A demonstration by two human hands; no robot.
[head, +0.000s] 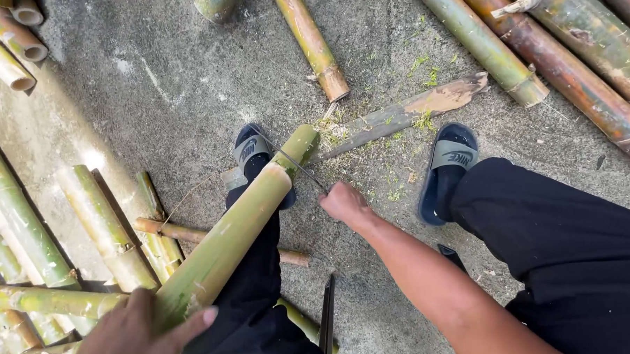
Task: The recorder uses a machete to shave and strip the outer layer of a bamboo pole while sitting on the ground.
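A long green bamboo pole (240, 225) runs from the lower left up to the middle, resting across my left leg. My left hand (135, 337) grips its near end at the bottom left. My right hand (344, 200) is closed on the handle of a thin saw (297, 160), whose blade lies across the pole close to its far end. Green sawdust is scattered on the concrete around the cut.
Cut bamboo pieces (100, 226) are piled at the left. Longer poles (562, 64) lie at the top right, another pole (314, 44) at top centre. A split bamboo slat (410, 111) lies between my sandalled feet (447, 169). A dark blade (327, 316) lies near my legs.
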